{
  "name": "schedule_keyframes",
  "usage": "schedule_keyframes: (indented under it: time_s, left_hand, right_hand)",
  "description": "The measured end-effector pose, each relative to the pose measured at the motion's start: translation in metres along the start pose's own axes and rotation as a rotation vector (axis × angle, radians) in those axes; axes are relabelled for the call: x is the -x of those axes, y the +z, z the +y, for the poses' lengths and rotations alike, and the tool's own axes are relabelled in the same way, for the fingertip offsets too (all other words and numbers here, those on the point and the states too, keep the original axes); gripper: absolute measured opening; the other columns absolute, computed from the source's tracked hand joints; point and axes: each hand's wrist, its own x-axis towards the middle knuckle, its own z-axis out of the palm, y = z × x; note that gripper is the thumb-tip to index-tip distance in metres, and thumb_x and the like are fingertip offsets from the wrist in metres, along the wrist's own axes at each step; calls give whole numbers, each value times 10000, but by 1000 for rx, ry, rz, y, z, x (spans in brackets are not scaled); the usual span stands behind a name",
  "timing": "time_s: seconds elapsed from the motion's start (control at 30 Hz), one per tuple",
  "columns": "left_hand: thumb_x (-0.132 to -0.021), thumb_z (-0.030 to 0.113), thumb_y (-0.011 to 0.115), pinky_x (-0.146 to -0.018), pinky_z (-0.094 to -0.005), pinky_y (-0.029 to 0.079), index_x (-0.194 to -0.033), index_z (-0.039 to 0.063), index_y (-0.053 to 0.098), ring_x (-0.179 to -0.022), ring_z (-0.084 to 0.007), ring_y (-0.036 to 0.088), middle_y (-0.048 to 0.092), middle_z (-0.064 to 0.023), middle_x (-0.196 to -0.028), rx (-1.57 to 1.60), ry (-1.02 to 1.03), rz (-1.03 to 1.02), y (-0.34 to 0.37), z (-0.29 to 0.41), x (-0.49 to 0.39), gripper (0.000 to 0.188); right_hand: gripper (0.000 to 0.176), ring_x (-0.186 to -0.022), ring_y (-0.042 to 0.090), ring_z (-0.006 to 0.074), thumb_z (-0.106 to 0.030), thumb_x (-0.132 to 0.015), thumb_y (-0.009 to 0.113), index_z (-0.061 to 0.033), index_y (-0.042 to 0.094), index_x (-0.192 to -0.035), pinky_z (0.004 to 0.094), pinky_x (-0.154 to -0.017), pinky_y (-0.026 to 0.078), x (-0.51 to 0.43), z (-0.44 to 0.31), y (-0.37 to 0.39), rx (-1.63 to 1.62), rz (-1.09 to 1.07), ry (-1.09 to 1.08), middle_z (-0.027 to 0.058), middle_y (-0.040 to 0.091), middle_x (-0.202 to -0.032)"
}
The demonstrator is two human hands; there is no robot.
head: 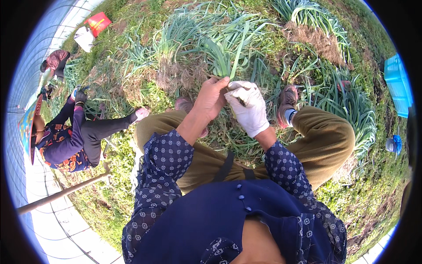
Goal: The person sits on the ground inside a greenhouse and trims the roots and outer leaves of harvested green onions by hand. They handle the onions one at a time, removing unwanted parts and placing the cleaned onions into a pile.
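Between my two hands is a green leafy plant (220, 59), likely a leek, its flat leaves spreading away from me. My bare left hand (212, 95) grips it near the base of the leaves. My right hand (246, 105), in a white glove, has its fingers curled against the same plant, close beside the left fingertips; what its fingers pinch is partly hidden. Beyond my hands lies a heap of long green leafy plants (183, 33), with brown dried roots (178, 74) towards me. Loose leaves cover the ground between my shoes.
A co-worker (69, 138) in a wide hat sits at the left, another person (56, 62) farther off. Bundled leeks (313, 16) lie at upper right, more (349, 102) beside my right shoe. A blue plastic crate (397, 85) stands far right; a wooden pole (62, 194) is lower left.
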Motion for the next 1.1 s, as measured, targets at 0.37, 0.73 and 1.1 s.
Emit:
schedule_keyframes:
  time_s: [0.37, 0.73, 1.1]
  left_hand:
    - [-949, 80, 506, -876, -496, 542, -911, -35, 533, -774, -262, 573, 545, -150, -807, 392, 96, 402, -33, 32, -27, 124]
    - [-929, 16, 455, -626, -379, 455, -883, -27, 507, -676, -245, 549, 534, -128, -766, 511, 183, 461, -50, 60, -26, 82]
    - [-927, 11, 420, -438, -231, 354, -863, -44, 446, -540, -127, 382, 398, -66, -684, 803, 62, 370, -49, 69, -22, 88]
  right_hand:
    - [107, -804, 625, 249, -41, -766, 700, -77, 605, -800, 356, -729, 484, 20, -23, -19, -186, -290, 94, 30, 677, -892]
    - [137, -721, 609, 150, -9, -882, 575, -31, 525, -757, 297, -675, 494, 38, -38, -65, -533, -450, 579, 64, 645, -792]
    - [114, -848, 608, 181, 26, -842, 502, 5, 522, -732, 293, -789, 475, 11, -37, -62, -933, -171, 566, 140, 647, -1004]
